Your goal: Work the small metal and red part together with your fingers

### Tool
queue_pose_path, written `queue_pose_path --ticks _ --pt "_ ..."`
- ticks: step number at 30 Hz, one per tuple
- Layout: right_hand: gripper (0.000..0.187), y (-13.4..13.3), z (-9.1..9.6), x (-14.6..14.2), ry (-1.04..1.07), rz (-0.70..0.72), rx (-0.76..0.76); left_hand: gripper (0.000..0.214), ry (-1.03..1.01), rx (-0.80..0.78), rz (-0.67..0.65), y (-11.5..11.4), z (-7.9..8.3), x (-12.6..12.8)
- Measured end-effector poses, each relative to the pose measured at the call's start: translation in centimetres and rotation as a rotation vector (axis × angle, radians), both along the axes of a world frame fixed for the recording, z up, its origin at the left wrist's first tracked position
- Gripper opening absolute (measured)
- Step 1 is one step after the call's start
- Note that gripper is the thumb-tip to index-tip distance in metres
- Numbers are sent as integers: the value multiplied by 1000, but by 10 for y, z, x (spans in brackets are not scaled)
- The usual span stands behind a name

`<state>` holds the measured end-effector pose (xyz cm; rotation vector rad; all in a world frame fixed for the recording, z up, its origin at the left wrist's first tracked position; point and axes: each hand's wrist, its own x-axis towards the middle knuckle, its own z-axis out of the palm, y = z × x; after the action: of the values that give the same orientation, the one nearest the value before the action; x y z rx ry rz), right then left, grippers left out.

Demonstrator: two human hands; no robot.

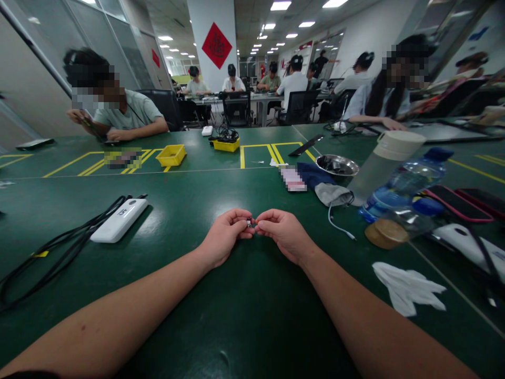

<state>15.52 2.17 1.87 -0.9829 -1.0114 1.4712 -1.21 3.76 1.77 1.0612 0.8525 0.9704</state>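
Over the green table (189, 316), my left hand (226, 237) pinches a small dark-and-white part (249, 223) between thumb and fingertips. Thin legs seem to stick out below this part; its exact kind is too small to tell. Close beside it, my right hand (282, 231) is closed in a pinch on a tiny orange piece (256, 222), mostly covered by the fingertips. The two hands almost meet, and whether the orange piece touches the other part I cannot tell.
Left lies a white power bank (120, 220) with black cables (74, 239). To the right are a white glove (410, 287), bottles (406, 181), a tumbler (374, 163) and a metal bowl (337, 165). Yellow trays (171, 155) stand farther back. Other people sit around the tables.
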Motion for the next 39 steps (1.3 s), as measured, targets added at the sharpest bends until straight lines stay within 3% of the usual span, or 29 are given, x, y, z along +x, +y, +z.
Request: queue_pose_path --ticks 8,26,39 --pt "7 1 1 1 33 -13 -52 17 -9 -14 8 -1 1 0" --pt "17 0 -3 1 -40 10 31 16 -5 -17 -25 2 -2 -1" --pt "14 2 -3 -1 -19 -8 -2 22 13 7 -39 0 2 -1"
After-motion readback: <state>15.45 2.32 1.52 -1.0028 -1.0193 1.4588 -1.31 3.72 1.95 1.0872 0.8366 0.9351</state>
